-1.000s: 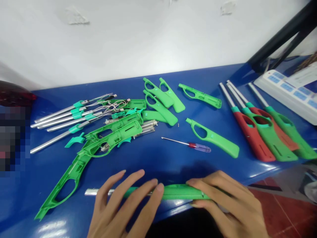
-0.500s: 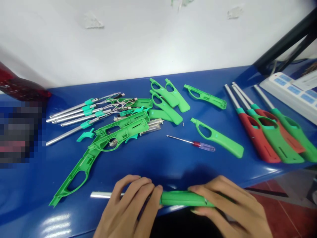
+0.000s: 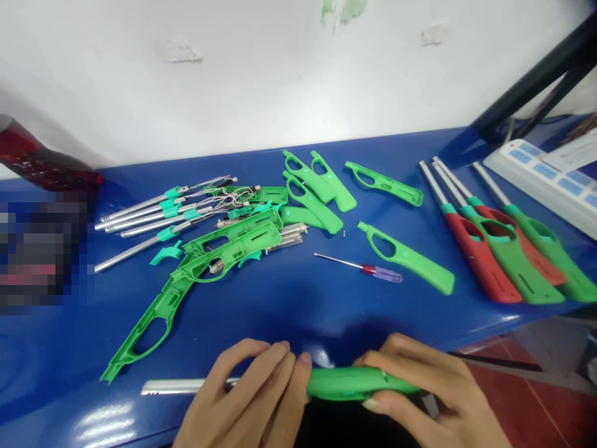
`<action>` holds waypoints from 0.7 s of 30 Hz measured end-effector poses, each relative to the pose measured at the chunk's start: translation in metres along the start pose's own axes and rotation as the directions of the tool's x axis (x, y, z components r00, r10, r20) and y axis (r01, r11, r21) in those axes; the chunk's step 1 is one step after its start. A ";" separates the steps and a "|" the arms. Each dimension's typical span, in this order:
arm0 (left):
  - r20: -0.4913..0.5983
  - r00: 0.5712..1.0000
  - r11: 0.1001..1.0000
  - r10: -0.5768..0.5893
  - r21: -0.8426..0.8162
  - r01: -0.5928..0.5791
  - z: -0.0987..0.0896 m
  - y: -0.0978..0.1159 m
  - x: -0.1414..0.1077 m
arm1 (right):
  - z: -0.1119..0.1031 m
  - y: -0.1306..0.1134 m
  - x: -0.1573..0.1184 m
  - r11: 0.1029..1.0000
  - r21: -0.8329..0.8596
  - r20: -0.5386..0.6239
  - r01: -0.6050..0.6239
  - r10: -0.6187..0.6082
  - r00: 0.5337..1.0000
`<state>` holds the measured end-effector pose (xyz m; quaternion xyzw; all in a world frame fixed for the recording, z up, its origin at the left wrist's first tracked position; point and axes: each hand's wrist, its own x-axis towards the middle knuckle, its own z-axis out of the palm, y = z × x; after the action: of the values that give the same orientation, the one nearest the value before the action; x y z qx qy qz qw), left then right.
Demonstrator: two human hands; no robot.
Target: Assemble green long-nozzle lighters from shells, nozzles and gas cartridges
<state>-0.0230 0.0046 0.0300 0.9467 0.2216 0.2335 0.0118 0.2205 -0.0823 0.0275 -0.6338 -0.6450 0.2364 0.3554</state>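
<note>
A green gas lighter [image 3: 342, 382] with a silver metal tube lies across both my hands at the table's front edge. My left hand [image 3: 252, 392] is closed around it where tube and handle meet, hiding that joint. The tube sticks out to the left. With thumb and fingers, my right hand [image 3: 420, 386] pinches the handle's right end. Beyond them lie a screwdriver [image 3: 380, 273] with a clear purple handle, a tiny screw [image 3: 344, 234] and a green handle shell [image 3: 415, 264].
Open green shells [image 3: 153, 317] and metal tubes [image 3: 135, 247] with wires and teal collars are heaped at left. More shells [image 3: 336, 186] lie at the back. Several whole red and green lighters [image 3: 485, 261] and a white power strip [image 3: 536, 168] are at right. A dark red bottle [image 3: 41, 158] stands at far left.
The lighter has shifted a little left and down with my hands, showing more of its tube. My right thumb has moved along the handle's underside. The view has shifted slightly.
</note>
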 end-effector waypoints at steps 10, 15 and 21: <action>0.072 0.997 0.999 -0.039 0.028 0.037 0.001 0.001 -0.002 | -0.004 0.008 0.004 0.973 -0.228 -0.165 0.045 -0.084 0.983; 0.072 0.993 0.995 -0.093 0.044 0.090 0.001 -0.006 -0.018 | -0.005 0.015 0.021 0.986 -0.115 -0.017 0.119 -0.122 0.992; 0.056 0.960 0.961 -0.275 0.056 0.272 0.002 -0.010 -0.055 | 0.008 0.021 0.031 0.951 -0.104 0.073 0.291 -0.284 0.956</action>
<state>-0.0694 -0.0095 0.0028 0.9139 0.3555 0.1942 0.0286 0.2293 -0.0492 0.0114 -0.5453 -0.7526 0.1631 0.3310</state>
